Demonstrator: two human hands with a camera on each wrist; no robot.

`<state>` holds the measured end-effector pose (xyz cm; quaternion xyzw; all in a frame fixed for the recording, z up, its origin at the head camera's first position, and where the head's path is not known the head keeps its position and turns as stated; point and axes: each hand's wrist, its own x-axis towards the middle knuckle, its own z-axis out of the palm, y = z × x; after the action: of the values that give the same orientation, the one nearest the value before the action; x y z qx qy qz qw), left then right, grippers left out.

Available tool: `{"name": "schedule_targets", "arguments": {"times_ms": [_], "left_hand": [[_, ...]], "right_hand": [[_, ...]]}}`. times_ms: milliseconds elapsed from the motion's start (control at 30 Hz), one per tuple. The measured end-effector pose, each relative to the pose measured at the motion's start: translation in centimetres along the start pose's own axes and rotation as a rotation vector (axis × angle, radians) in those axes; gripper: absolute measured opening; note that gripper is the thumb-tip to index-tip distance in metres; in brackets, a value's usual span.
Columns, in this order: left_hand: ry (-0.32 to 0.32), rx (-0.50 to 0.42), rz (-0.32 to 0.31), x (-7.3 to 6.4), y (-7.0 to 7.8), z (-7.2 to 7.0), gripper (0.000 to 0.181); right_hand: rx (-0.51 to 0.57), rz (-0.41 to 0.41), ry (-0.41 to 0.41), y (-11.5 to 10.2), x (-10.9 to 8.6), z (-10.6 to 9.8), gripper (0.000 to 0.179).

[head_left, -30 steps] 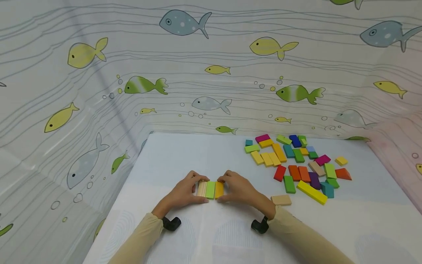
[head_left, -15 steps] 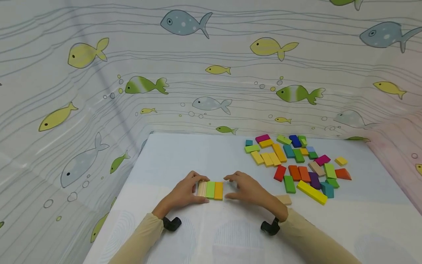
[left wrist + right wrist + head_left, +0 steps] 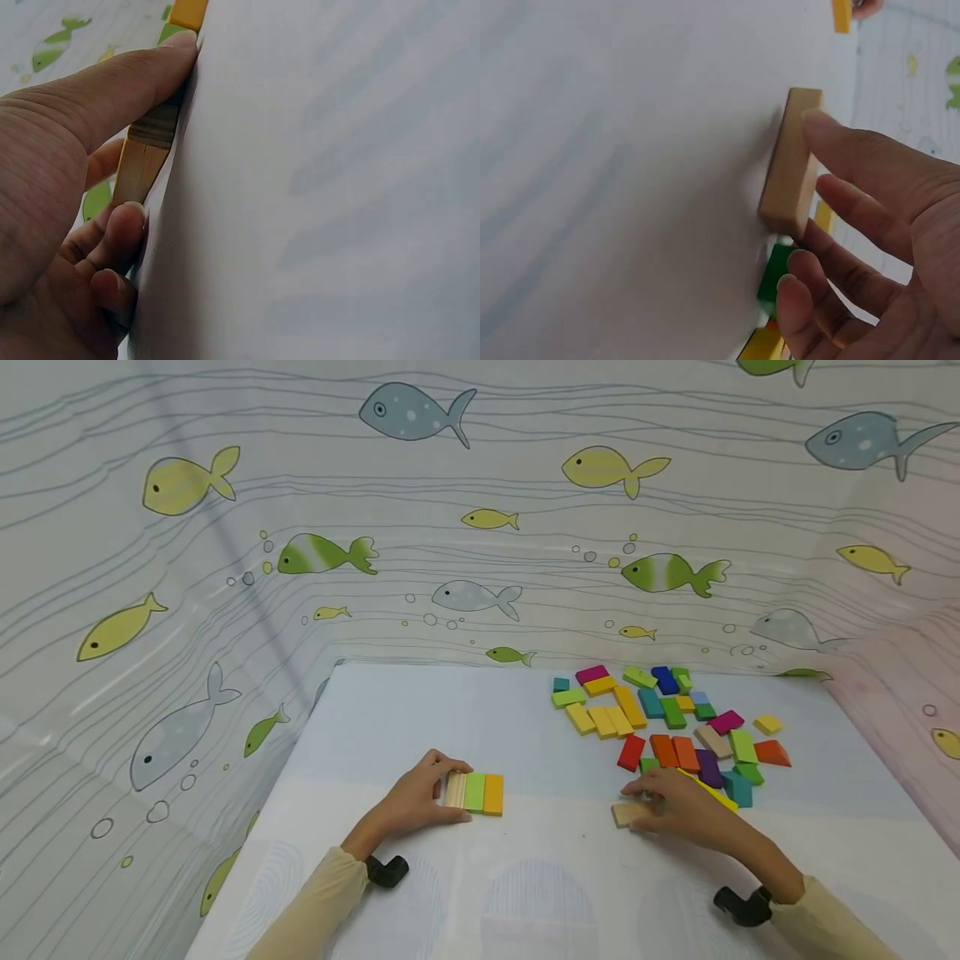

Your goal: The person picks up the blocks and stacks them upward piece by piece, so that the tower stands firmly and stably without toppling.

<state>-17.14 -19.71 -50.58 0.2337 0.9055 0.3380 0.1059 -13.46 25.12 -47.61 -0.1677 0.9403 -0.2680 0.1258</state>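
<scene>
My left hand (image 3: 412, 797) holds a short row of blocks, thumb on the near side and forefinger on the far side. The row has thin plain wood blocks (image 3: 456, 791), a light green block (image 3: 474, 792) and an orange block (image 3: 492, 795) at its right end. In the left wrist view, the thumb tip lies against the green block. My right hand (image 3: 693, 806) has its thumb on a plain wooden block (image 3: 786, 169) that lies flat on the table, with curled fingers around its far side. The hand hides that block's right part in the head view.
Many coloured blocks are spread over the right rear, among them a red block (image 3: 632, 752), a purple block (image 3: 708, 767) and a teal block (image 3: 738, 789). A long yellow block (image 3: 720, 795) is partly under the right hand. Fish-print sheeting (image 3: 405, 635) walls the white table (image 3: 390, 718).
My right hand has let go of the orange block and moved right to the plain wooden block. The left hand has stayed on the row.
</scene>
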Motion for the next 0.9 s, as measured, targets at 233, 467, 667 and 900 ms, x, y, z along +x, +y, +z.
{"name": "schedule_targets", "arguments": {"times_ms": [233, 467, 667, 900], "left_hand": [[0.001, -0.007, -0.003, -0.2, 0.0, 0.0, 0.067], [0.01, -0.021, 0.023, -0.2, 0.2, 0.0, 0.067], [0.008, -0.019, 0.016, -0.1, 0.2, -0.1, 0.067], [0.0, -0.021, 0.015, -0.1, 0.3, -0.1, 0.067]], "right_hand": [[0.009, -0.002, 0.0, 0.8, -1.1, 0.2, 0.038], [0.093, -0.05, -0.147, 0.6, -1.2, -0.5, 0.072], [0.118, -0.128, -0.263, 0.7, -1.0, -1.3, 0.067], [0.026, -0.131, -0.121, 0.4, -0.3, -0.6, 0.058]]}}
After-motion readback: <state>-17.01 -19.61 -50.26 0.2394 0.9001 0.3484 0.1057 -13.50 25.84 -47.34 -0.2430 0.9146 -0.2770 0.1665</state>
